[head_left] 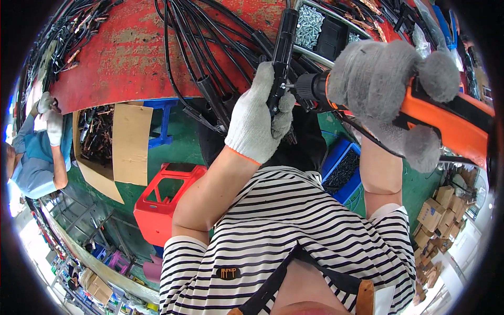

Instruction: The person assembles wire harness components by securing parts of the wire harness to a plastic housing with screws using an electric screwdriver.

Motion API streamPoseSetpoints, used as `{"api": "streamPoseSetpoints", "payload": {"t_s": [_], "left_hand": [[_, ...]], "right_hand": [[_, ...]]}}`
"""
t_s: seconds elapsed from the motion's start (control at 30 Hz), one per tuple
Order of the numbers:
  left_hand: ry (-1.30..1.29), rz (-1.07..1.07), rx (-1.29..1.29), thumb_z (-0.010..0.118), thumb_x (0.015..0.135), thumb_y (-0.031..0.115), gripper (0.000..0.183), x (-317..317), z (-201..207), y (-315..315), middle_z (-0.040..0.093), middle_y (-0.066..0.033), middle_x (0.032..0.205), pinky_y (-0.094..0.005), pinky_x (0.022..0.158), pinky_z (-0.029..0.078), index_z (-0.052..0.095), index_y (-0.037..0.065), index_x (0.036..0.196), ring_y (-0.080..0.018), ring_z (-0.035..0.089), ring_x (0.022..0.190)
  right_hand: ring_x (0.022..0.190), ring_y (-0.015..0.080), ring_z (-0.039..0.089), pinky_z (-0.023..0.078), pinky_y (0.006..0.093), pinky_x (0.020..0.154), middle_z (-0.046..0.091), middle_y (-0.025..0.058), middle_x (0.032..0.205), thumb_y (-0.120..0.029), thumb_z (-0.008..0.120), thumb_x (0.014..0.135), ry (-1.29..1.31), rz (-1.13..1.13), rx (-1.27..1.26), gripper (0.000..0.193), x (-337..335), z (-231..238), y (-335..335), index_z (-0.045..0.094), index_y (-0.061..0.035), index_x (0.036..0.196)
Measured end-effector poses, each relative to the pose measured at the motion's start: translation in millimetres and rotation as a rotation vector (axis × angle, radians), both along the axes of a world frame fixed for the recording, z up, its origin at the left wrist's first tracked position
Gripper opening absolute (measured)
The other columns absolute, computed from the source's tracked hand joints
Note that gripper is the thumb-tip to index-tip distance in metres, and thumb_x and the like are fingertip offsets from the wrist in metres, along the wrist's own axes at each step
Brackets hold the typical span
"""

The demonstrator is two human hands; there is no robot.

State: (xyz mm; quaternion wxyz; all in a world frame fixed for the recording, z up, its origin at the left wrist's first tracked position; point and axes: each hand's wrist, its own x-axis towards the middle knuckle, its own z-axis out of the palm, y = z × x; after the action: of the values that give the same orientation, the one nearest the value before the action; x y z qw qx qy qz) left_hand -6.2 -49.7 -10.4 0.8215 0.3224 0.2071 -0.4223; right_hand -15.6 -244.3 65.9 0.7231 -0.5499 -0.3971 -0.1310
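My left hand (254, 118), in a white knit glove, is closed round a long black plastic cable connector (284, 42) at the edge of the red table. My right hand (375, 79), in a grey-stained glove, wraps round an orange and black electric screwdriver (454, 126). Its black chuck (311, 86) points left at the connector, and the bit meets a small silver screw (283, 85) on its side. How deep the screw sits I cannot tell. Several black cables (197, 42) with thick black ends (210, 94) lie beside my left hand.
A tray (328, 63) holding silver screws (310, 26) sits on the worn red table (126, 52). Below are a red stool (157, 210), a blue crate (341, 176) of dark parts and a cardboard box (131, 142) with copper-ended scraps. At far left a gloved co-worker (39, 163) works.
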Motion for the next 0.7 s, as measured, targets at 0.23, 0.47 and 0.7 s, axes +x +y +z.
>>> {"api": "streamPoseSetpoints", "payload": {"t_s": [0.23, 0.47, 0.7], "left_hand": [[0.011, -0.016, -0.023, 0.058, 0.107, 0.052, 0.042, -2.0, -5.7, 1.3, 0.058, -0.0031, 0.07, -0.0269, 0.044, 0.031, 0.061, 0.012, 0.095, -0.013, 0.043, 0.048], [0.048, 0.021, 0.018, 0.058, 0.11, 0.045, 0.028, -2.7, 7.7, -1.8, 0.056, -0.0002, 0.07, -0.0241, 0.042, 0.027, 0.063, 0.017, 0.106, -0.0086, 0.039, 0.046], [-0.009, -0.001, 0.062, 0.055, 0.111, 0.047, 0.031, -9.2, -3.1, -2.8, 0.052, 0.0005, 0.067, -0.0251, 0.041, 0.025, 0.062, 0.017, 0.104, -0.0089, 0.035, 0.045]], "right_hand": [[0.066, 0.0179, 0.055, 0.05, 0.0398, 0.065, 0.054, -0.0022, 0.081, -0.045, 0.074, 0.096, 0.065, -0.119, 0.015, 0.051, -1.9, 5.4, 4.3, 0.06, -0.0205, 0.138], [0.066, 0.0184, 0.056, 0.052, 0.041, 0.065, 0.055, -0.0018, 0.08, -0.044, 0.076, 0.095, 0.15, -0.274, 0.071, 0.05, -14.5, 1.4, 17.7, 0.06, -0.0205, 0.136], [0.066, 0.0189, 0.056, 0.052, 0.042, 0.065, 0.054, -0.0012, 0.079, -0.041, 0.077, 0.094, 0.239, -0.386, 0.139, 0.04, -23.8, 2.2, 27.9, 0.059, -0.0211, 0.123]]}}
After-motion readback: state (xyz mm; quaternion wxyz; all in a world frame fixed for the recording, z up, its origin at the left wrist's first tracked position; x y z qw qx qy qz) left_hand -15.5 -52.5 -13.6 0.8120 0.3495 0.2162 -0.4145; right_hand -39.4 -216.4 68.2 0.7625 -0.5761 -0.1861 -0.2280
